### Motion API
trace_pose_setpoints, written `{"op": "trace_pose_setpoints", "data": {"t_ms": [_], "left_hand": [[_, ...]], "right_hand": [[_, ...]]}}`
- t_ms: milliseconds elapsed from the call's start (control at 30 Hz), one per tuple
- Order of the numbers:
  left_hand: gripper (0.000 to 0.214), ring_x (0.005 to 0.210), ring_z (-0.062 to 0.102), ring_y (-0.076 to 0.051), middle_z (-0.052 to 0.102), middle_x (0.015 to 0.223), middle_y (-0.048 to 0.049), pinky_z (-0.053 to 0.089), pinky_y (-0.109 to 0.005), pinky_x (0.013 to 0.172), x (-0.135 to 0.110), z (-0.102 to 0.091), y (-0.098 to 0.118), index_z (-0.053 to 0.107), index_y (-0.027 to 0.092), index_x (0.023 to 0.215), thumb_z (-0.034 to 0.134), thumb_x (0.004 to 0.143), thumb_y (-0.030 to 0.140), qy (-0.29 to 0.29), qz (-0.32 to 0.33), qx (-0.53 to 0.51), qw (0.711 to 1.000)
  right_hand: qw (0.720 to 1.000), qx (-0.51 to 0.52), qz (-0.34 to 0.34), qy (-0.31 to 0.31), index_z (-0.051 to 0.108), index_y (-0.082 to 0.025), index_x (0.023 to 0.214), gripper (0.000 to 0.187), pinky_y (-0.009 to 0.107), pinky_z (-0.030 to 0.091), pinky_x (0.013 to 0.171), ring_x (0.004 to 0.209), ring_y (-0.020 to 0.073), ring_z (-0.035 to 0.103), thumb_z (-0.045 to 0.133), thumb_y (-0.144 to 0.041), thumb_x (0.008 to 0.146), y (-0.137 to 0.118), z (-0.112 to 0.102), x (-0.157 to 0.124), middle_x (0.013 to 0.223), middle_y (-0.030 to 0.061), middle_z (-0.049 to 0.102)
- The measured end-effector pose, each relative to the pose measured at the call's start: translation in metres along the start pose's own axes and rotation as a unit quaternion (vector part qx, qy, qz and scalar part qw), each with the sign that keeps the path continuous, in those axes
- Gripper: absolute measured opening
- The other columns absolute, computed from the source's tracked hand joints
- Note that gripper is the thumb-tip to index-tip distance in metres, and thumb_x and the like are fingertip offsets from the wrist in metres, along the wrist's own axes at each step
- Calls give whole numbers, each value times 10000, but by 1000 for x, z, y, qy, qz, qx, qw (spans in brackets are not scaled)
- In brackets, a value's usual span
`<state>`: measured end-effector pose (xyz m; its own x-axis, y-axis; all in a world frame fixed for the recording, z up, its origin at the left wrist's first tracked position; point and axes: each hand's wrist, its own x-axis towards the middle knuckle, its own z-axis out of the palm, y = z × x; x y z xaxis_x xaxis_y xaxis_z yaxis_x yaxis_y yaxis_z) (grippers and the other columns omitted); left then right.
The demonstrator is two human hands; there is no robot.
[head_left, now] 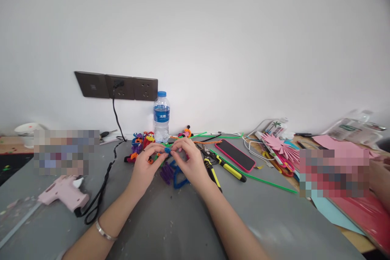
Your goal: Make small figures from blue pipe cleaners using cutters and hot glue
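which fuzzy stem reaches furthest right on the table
The long green stem running past the pink-cased phone. The other green stem, by the wall, ends sooner, and the purple coil lies near the left hand.

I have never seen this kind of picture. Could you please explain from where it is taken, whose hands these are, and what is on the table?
There is no machine here: these are a person's own bare hands. The single picture comes from a camera worn on the head, looking forward and down. The left hand and right hand come together, pinching a small blue piece between the fingers. On the grey table, a purple coil lies just below them. To the right are pliers and a phone; to the left, a pink gun-shaped tool with a black cord. A water bottle stands near the wall.
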<state>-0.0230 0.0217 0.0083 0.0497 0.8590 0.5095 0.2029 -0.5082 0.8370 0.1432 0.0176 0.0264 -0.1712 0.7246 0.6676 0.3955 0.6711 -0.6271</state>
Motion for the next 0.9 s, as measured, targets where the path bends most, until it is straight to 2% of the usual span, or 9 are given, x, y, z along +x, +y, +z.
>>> {"op": "trace_pose_setpoints", "data": {"t_ms": [433, 600, 900], "left_hand": [[95, 874, 632, -198, 669, 886, -52, 504, -297, 789, -2, 2, -7, 672, 191, 818, 656, 811, 284, 6, -2, -5, 1000], [88, 840, 633, -192, 664, 862, -39, 506, -280, 744, -2, 2, -4, 665, 195, 794, 663, 795, 283, 9, -8, -7, 1000], [122, 798, 633, -182, 675, 849, -38, 497, -261, 693, -1, 2, -3, 679, 187, 816, 656, 803, 306, 6, -38, -36, 999]], "right_hand": [[999, -29, -23, -16, 589, -226, 866, 68, 384, 449, 860, 954, 225, 580, 608, -163, 883, 2, -3, 1, 929, 54, 638], [1000, -11, -18, -15, 612, -231, 872, 57, 398, 456, 889, 993, 229, 587, 609, -177, 890, 3, -4, 0, 948, 57, 635], [999, 8, -21, -24, 681, -229, 891, 174, 406, 478, 899, 1011, 231, 594, 517, -208, 947, -3, -11, 3, 967, 82, 627]]}}
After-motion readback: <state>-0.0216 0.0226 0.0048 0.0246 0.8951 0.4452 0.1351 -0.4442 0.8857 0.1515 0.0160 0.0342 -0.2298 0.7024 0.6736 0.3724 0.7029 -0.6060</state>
